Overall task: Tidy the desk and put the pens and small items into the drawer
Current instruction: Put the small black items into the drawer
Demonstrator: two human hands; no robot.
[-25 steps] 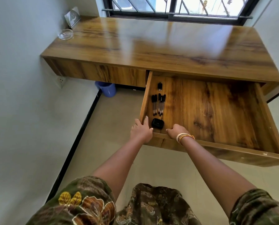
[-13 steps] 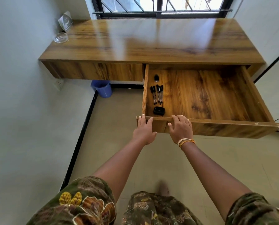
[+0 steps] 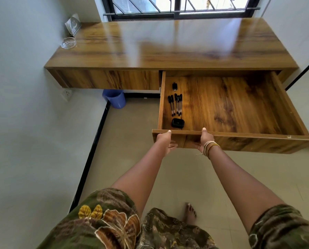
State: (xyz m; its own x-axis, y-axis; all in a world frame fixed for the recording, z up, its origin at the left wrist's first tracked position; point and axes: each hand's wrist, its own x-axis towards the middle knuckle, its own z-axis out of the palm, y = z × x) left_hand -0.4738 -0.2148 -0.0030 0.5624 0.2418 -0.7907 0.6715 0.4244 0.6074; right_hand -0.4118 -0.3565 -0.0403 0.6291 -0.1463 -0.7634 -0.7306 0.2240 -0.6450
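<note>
The wooden drawer (image 3: 249, 141) stands pulled out from under the desk (image 3: 168, 47). Along its left side lie several black pens (image 3: 175, 105), a small black case (image 3: 177, 122) near the front, and a small black item (image 3: 174, 86) further back. My left hand (image 3: 165, 141) grips the drawer's front panel near its left corner, thumb on the top edge and fingers under the panel. My right hand (image 3: 205, 140), with bangles on the wrist, holds the same panel a little to the right in the same way.
A glass dish (image 3: 68, 43) and a clear stand (image 3: 73, 25) sit at the desk's back left corner. A blue bin (image 3: 115, 98) stands on the floor under the desk by the left wall. My bare foot (image 3: 190, 212) is on the tiled floor.
Both hands moved from resting on top of the drawer's front edge to gripping the front panel with thumbs above and fingers below. The view has pulled back from the desk.
</note>
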